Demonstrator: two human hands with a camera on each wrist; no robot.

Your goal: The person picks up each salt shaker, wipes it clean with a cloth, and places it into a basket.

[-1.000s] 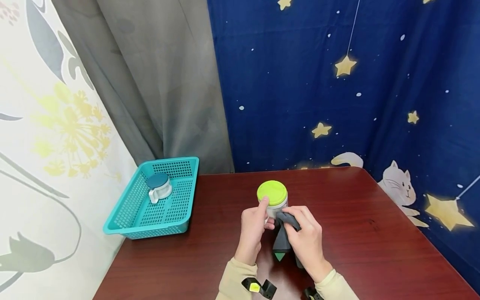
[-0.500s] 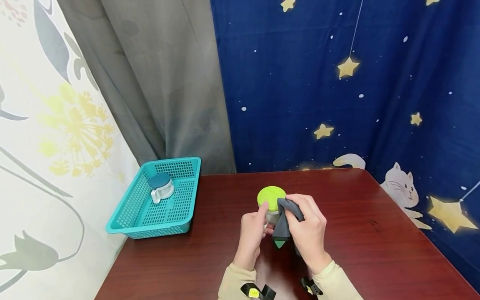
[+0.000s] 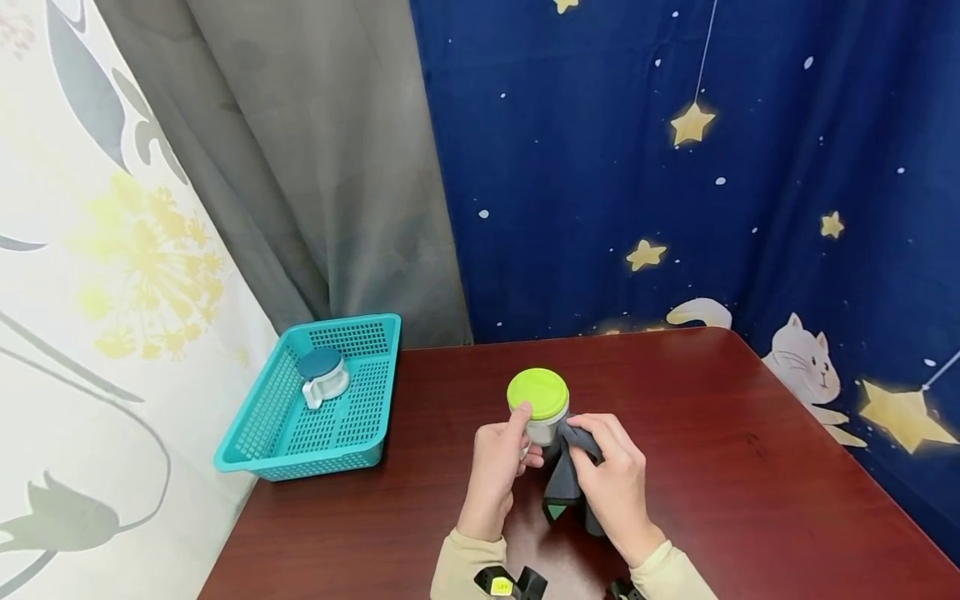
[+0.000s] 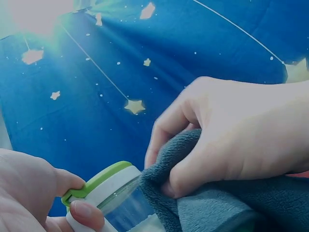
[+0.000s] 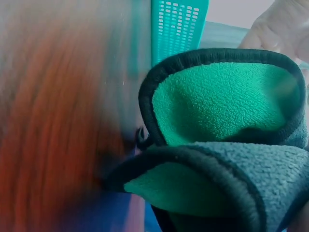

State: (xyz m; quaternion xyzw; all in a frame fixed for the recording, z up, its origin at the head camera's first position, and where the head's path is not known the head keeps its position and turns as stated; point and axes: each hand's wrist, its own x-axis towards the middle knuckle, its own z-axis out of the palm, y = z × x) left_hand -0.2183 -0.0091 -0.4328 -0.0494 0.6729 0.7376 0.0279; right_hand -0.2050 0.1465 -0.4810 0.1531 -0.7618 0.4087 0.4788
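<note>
My left hand (image 3: pixel 495 467) grips a small clear jar (image 3: pixel 542 432) by its white handle, thumb against the bright green lid (image 3: pixel 537 393). Between the thumb and fingers of my right hand (image 3: pixel 615 479) is a bunched cloth (image 3: pixel 566 479), dark grey on one face and green on the other. In the left wrist view the cloth (image 4: pixel 166 193) touches the jar's clear side (image 4: pixel 128 208), just below the white collar. Folds of the cloth (image 5: pixel 222 101) hang large in the right wrist view and hide most of the jar.
A turquoise plastic basket (image 3: pixel 300 462) stands at the table's back left. Inside it lies a similar jar with a dark blue lid (image 3: pixel 320 361) and white handle. The brown wooden table (image 3: pixel 712 433) extends to the right. Curtains hang behind the table.
My right hand and the cloth went up along the jar to the lid's edge, then came back down its side. The left hand keeps its hold on the jar, shifting slightly.
</note>
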